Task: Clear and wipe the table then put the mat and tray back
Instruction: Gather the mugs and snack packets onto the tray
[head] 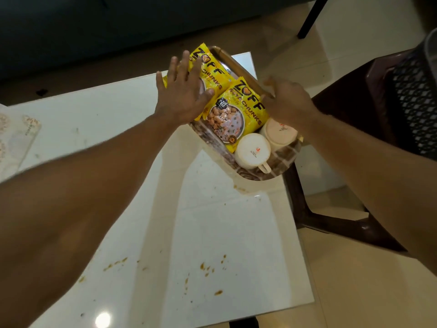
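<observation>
- Lifting tray [281,166] off the table's [189,233] far right corner; right hand [287,102] gripping its handle [238,69].
- Pressing left hand [182,91], fingers flat, on packets [238,110].
- Keeping level, cups [253,150] sitting loose near the tray's front rim.

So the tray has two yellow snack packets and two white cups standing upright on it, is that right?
Not quite. In the head view the two white cups lie upside down, bases facing up, on the tray. The rest holds: two yellow snack packets are on it too.
</observation>
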